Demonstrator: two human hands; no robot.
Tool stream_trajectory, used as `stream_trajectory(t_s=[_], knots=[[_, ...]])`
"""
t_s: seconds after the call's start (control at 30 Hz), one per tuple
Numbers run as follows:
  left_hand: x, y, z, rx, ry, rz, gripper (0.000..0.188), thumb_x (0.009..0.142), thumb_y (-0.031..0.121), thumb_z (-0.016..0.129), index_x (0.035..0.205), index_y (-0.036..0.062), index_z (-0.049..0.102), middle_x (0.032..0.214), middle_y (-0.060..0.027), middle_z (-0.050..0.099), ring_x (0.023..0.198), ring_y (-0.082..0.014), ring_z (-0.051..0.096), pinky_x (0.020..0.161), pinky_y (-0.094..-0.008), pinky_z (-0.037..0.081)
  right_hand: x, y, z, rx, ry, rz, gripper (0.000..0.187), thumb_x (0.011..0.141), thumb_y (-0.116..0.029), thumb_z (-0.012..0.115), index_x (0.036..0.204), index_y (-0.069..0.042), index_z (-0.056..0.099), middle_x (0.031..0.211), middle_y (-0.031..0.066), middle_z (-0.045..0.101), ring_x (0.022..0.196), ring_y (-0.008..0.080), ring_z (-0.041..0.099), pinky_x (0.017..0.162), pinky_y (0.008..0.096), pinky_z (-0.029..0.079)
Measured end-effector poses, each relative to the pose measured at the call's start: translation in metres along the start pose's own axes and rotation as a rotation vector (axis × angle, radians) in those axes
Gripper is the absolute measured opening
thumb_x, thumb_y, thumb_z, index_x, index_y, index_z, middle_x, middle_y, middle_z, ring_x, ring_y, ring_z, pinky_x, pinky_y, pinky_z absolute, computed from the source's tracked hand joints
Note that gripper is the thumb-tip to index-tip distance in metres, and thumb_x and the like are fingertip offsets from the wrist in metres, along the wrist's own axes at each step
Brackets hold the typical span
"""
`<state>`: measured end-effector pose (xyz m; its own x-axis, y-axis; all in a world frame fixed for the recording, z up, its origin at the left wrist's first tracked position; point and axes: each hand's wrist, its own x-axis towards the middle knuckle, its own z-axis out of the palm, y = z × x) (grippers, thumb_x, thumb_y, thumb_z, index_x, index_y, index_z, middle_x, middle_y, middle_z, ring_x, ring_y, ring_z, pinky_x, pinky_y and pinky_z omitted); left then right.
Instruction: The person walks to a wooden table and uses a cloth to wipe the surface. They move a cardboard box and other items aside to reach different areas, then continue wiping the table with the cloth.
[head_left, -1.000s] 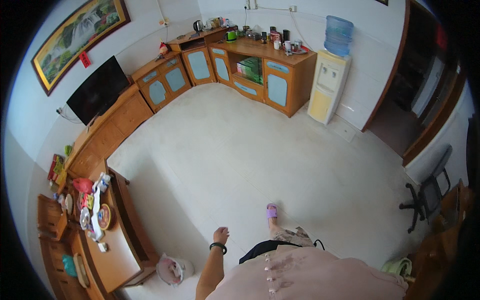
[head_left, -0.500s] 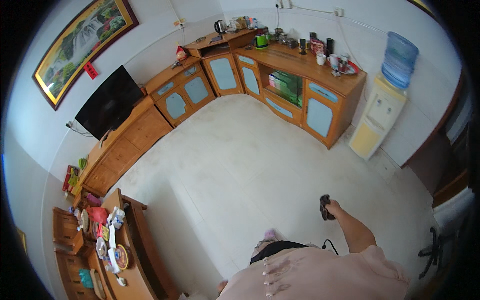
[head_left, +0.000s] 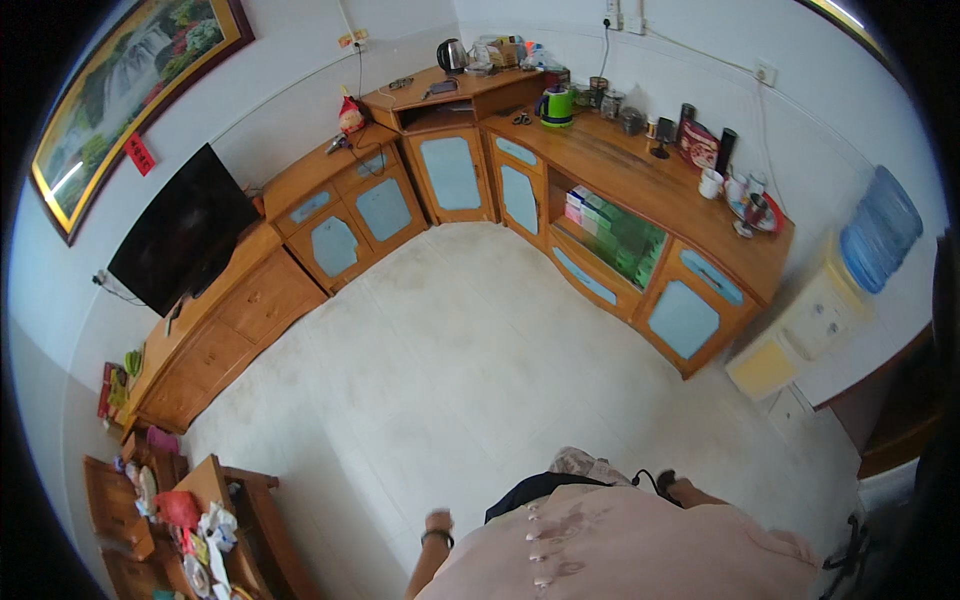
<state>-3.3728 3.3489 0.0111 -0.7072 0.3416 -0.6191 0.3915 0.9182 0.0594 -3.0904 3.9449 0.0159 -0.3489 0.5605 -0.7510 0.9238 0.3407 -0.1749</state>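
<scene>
My left hand [head_left: 437, 521] hangs low beside my body over the pale tiled floor [head_left: 470, 380], with a dark band on its wrist. It looks empty, but its fingers are too small to read. Only part of my right hand [head_left: 672, 490] shows past my pink shirt [head_left: 620, 550], and it grips a small dark object [head_left: 664, 481] with a thin black cord looping off it. My foot in a patterned slipper [head_left: 580, 462] shows just ahead of my body.
Wooden cabinets with blue doors [head_left: 450, 175] wrap the far corner, their tops carrying a kettle [head_left: 452, 53], a green jug [head_left: 556, 104] and cups. A black television [head_left: 185, 230] stands on the left unit. A water dispenser [head_left: 850, 290] stands at right. A cluttered low wooden table [head_left: 215, 520] is at lower left.
The view has swung toward the corner cabinets, which are nearer now. My right hand with the dark object has dropped back beside my body. My left hand has come into view again.
</scene>
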Motion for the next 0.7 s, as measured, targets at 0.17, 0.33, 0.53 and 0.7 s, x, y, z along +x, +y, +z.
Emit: stream_trajectory(t_s=[0.17,0.33,0.53,0.7], knots=[[0.233,0.019,-0.203,-1.193,0.489,-0.056,0.027,0.093,0.021,0.056,0.102,-0.0014,0.069,0.086,-0.0102,0.070,0.070,-0.0172,0.065,0.061,-0.0288,0.052,0.064,-0.082,-0.033,0.176,-0.091,0.177,0.045,0.084,-0.026,0.064,0.111,0.010,0.061,0.107,0.0260,0.065,0.098,0.0363,0.066,0.079,0.0424,0.053],[0.345,0.029,-0.309,-1.152,0.300,-0.059,0.029,0.093,0.026,0.054,0.107,0.0045,0.069,0.092,-0.0118,0.072,0.083,-0.0244,0.069,0.074,-0.0372,0.055,0.177,-0.274,-0.122,0.392,-0.089,0.137,0.053,0.084,-0.024,0.066,0.123,0.011,0.054,0.120,0.0267,0.059,0.107,0.0355,0.061,0.085,0.0416,0.052],[0.362,-0.037,-0.312,-0.425,0.132,0.071,0.027,0.091,0.028,0.055,0.099,0.0079,0.070,0.096,-0.0132,0.071,0.092,-0.0349,0.067,0.080,-0.0462,0.053,0.303,-0.620,-0.296,0.433,0.186,-0.581,0.050,0.086,-0.024,0.062,0.126,0.005,0.057,0.116,0.0188,0.063,0.107,0.0307,0.060,0.093,0.0376,0.046],[0.393,-0.075,-0.346,-0.694,-0.114,-0.527,0.025,0.090,0.025,0.053,0.096,0.0062,0.069,0.094,-0.0160,0.070,0.091,-0.0362,0.066,0.078,-0.0469,0.052,0.311,-0.909,-0.421,0.953,-0.005,-0.914,0.036,0.087,-0.015,0.061,0.119,0.002,0.059,0.106,0.0082,0.063,0.096,0.0198,0.061,0.087,0.0334,0.047]])
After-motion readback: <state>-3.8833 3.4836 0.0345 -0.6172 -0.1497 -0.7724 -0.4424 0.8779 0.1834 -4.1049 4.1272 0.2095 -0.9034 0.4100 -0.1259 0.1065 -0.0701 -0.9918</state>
